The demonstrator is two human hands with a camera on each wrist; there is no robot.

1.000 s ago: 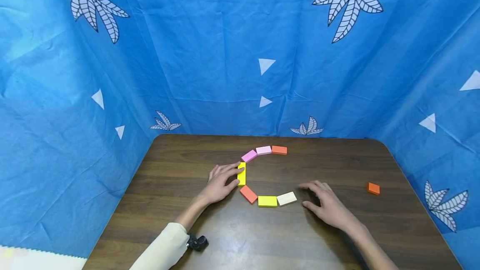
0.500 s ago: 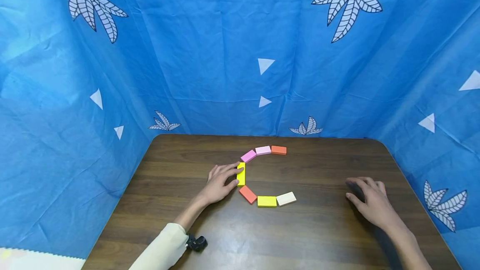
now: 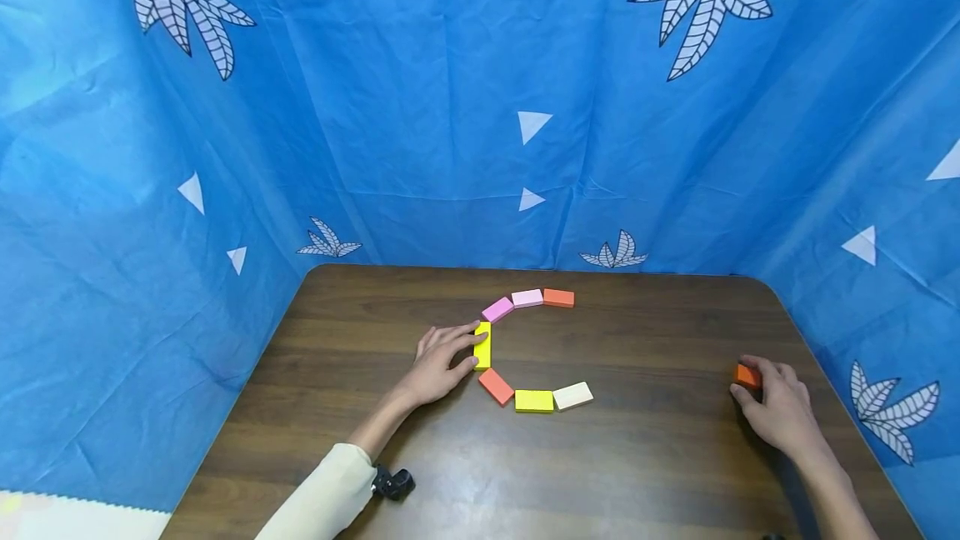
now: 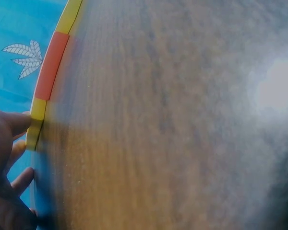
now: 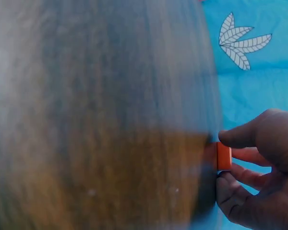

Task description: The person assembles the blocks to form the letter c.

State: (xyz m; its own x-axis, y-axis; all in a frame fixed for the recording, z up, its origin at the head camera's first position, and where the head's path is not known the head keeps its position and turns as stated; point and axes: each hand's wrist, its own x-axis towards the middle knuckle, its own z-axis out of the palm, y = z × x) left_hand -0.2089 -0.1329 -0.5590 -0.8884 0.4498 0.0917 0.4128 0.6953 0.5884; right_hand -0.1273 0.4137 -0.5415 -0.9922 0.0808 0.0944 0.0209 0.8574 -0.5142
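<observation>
My left hand (image 3: pixel 441 367) rests with its fingertips on an upright-lying yellow block (image 3: pixel 483 348) at the left of a curved row. The fingers stretch out over the block, and the thumb touches its left edge. In the left wrist view this yellow block (image 4: pixel 37 125) has a red-orange block (image 4: pixel 52 66) beside it. Far to the right, my right hand (image 3: pixel 776 407) grips an orange block (image 3: pixel 746 376) between thumb and fingers. The right wrist view shows the orange block (image 5: pixel 224 156) between the fingertips, its far part hidden by the hand.
Above the yellow block the row has a pink block (image 3: pixel 498 309), a pale pink block (image 3: pixel 527 298) and an orange one (image 3: pixel 558 298). Below come a red-orange block (image 3: pixel 497 387), a second yellow block (image 3: pixel 534 401) and a cream block (image 3: pixel 573 396). Blue curtains (image 3: pixel 487 107) surround the wooden table (image 3: pixel 645 473).
My right hand has moved right from beside the cream block to the lone orange block and taken hold of it. The left hand and the row of blocks have stayed put.
</observation>
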